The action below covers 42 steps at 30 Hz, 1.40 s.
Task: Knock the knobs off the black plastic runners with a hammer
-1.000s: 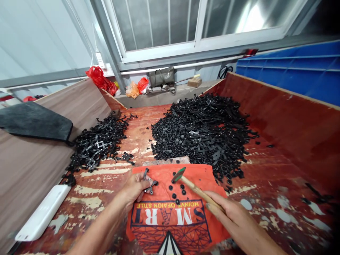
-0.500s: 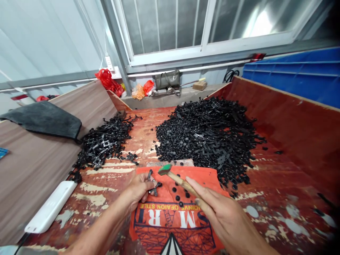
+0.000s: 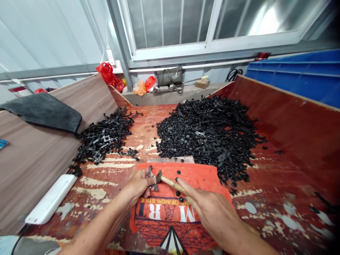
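My left hand pinches a small dark jointed linkage of flat bars and round ends over an orange printed cloth. My right hand is wrapped round the wooden handle of a hammer. The hammer's head lies right at the linkage, beside my left fingertips; whether it touches the part cannot be made out. Several small black round caps lie on the cloth around the handle, some partly covered by my right hand.
A big heap of black parts lies beyond the cloth to the right. A smaller pile of linkages is on the left. A white power bank-like box sits near the left board. A red board borders the right.
My right hand has brought the hammer down and left, so its head now meets the linkage area. My left hand still holds the linkage in nearly the same place. The view has shifted slightly.
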{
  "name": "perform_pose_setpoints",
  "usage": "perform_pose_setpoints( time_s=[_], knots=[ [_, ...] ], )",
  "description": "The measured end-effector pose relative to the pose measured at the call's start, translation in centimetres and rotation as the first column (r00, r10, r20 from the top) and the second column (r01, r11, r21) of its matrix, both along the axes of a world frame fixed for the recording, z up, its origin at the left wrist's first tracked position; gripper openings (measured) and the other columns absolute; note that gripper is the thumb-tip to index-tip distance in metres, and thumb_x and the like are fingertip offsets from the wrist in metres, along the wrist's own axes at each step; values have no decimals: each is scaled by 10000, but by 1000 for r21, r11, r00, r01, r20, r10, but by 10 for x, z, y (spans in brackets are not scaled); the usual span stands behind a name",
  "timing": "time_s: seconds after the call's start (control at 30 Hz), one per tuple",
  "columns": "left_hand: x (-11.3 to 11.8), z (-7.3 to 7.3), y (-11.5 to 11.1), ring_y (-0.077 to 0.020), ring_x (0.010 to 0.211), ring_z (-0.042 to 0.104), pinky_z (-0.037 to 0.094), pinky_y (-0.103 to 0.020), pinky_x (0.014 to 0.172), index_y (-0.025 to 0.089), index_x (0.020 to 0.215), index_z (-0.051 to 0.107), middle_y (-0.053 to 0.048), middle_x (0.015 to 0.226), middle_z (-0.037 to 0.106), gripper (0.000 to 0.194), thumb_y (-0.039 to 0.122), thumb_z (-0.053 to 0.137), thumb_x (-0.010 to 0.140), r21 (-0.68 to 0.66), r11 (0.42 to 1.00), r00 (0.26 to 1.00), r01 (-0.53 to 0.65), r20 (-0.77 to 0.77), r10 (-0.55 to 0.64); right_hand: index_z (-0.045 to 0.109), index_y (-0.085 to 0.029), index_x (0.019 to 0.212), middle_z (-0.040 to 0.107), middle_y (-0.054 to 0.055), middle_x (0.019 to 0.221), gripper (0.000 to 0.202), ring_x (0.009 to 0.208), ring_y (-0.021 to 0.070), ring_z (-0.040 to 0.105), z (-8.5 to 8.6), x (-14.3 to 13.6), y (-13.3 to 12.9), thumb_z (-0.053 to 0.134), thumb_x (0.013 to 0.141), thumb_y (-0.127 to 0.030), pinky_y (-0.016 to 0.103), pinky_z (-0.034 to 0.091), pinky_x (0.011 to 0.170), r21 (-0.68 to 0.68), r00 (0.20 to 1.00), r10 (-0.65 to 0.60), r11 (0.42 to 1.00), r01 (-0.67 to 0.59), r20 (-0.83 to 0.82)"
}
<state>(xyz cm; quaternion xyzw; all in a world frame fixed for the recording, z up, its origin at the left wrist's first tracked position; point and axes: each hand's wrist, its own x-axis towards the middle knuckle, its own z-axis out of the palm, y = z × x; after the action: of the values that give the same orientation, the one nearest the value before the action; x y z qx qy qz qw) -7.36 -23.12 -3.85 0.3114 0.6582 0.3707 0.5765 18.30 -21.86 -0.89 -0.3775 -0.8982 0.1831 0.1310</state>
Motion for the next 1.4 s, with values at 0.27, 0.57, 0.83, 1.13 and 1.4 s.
perform_pose_setpoints(
  time_s=[0.27, 0.57, 0.83, 1.13, 1.4],
  knots=[
    [0, 7, -6, -17, 292, 359, 190, -135, 324, 152, 756, 543, -1, 541, 654, 291, 362, 733, 689, 58, 998, 999, -17, 33, 15, 373, -402, 1489, 757, -20, 1118, 534, 839, 183, 745, 10, 2, 5, 436, 997, -203, 280, 581, 723, -164, 987, -52, 986, 27, -150],
    [43, 21, -7, -30, 373, 445, 310, -122, 371, 165, 885, 516, 33, 577, 649, 426, 222, 813, 585, 141, 972, 948, -187, 285, 141, 420, -345, 1479, 534, 6, 1452, 457, 1316, 250, 514, -15, 66, -3, 362, 1027, -379, 480, 374, 1117, -457, 903, -348, 865, 207, -250],
    [55, 9, 1, -90, 411, 596, 462, -144, 392, 173, 865, 481, -15, 601, 691, 360, 154, 759, 637, 51, 983, 940, -176, 306, 152, 464, -366, 1443, 651, 1, 1314, 449, 1166, 269, 643, -20, 74, -16, 397, 1000, -338, 436, 516, 987, -443, 897, -389, 856, 267, -212],
    [61, 12, 1, -103, 400, 613, 451, -132, 382, 183, 873, 466, 12, 524, 666, 323, 110, 710, 674, 17, 971, 944, -240, 235, 230, 347, -482, 1469, 559, -93, 1408, 479, 1145, 234, 658, -18, 73, -15, 325, 1024, -306, 397, 541, 947, -402, 950, -289, 888, 222, -115],
    [65, 2, -3, -104, 378, 596, 449, -154, 366, 202, 857, 448, 52, 548, 652, 499, 333, 836, 571, 139, 964, 959, -226, 206, 195, 283, -445, 1514, 633, -18, 1348, 536, 1049, 235, 699, 10, 69, -24, 315, 1019, -242, 394, 588, 836, -158, 977, -179, 974, 160, -116]
  ],
)
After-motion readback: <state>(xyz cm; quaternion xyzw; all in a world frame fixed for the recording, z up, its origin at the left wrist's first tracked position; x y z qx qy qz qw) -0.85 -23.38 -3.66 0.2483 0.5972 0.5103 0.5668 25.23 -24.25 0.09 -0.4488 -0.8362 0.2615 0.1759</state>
